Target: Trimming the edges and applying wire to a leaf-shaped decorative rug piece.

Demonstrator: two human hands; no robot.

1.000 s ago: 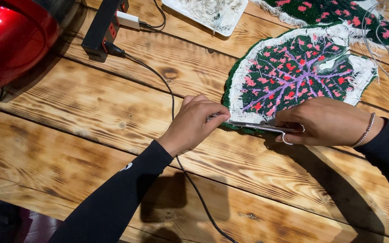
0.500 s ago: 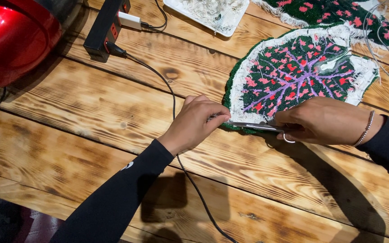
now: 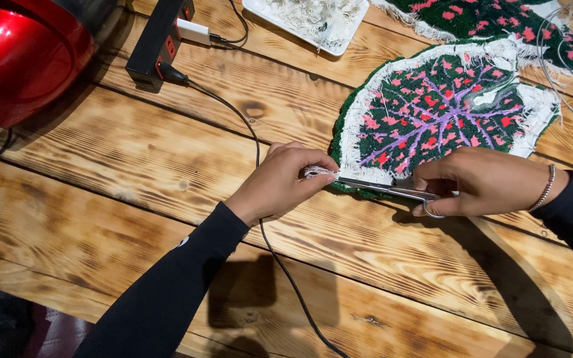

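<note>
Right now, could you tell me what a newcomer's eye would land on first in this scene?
First, the leaf-shaped tufted rug, green with pink flecks and purple veins, lying at the upper right of the wooden table. At its lower edge, the left hand pinches the white fringe while the right hand works small scissors against it. A glossy red object sits at the top left.

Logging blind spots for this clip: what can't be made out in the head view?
- Scissors: handles hidden inside the right hand; blade tips lost in the white fringe, so open or closed is unclear.
- Fringe strip: its held end is covered by the left hand.
- Second rug and white tray: cut off by the top edge.
- Red object: cut off at the left edge.
</note>
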